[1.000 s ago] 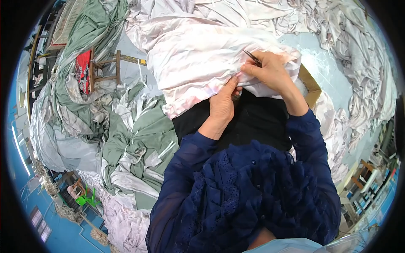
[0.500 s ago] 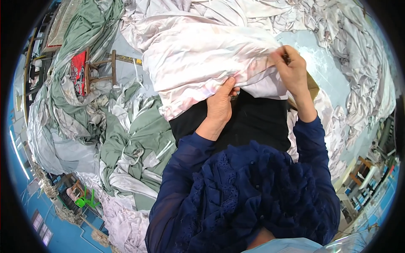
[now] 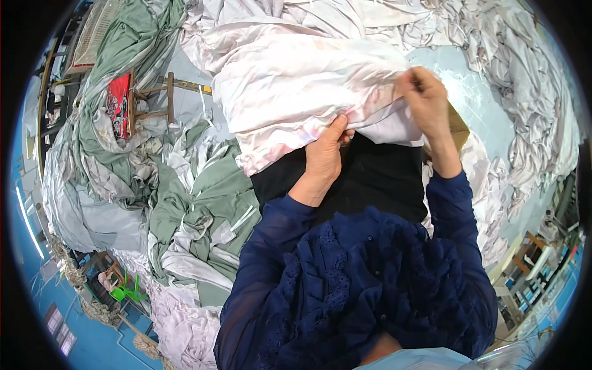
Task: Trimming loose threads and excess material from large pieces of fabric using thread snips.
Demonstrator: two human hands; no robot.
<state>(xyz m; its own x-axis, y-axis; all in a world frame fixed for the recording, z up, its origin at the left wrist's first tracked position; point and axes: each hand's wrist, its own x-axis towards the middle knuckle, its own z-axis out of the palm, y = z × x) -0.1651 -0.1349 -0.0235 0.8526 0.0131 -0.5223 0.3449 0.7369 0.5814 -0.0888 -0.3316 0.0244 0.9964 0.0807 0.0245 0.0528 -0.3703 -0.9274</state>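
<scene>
A white fabric (image 3: 296, 80) with faint pink and lilac patterning spreads over my lap, its near edge lying on black cloth (image 3: 364, 176). My left hand (image 3: 325, 153) is closed on that near edge, thumb on top and fingers beneath. By the fabric's right end, my right hand (image 3: 427, 102) is closed with fingertips pinched together. Whatever sits between those fingertips is too small to make out; they are right beside the fabric's edge.
Heaps of green-and-white cloth (image 3: 209, 203) lie at the left. More pale cloth (image 3: 530, 111) is piled along the right and the far side. A wooden stool (image 3: 154, 102) with a red patterned cloth (image 3: 118, 105) stands at the left. Further off is a green plastic chair (image 3: 128, 288).
The whole view has shifted slightly. My left hand keeps its hold on the fabric edge, and my right hand stays pinched by the fabric's right end.
</scene>
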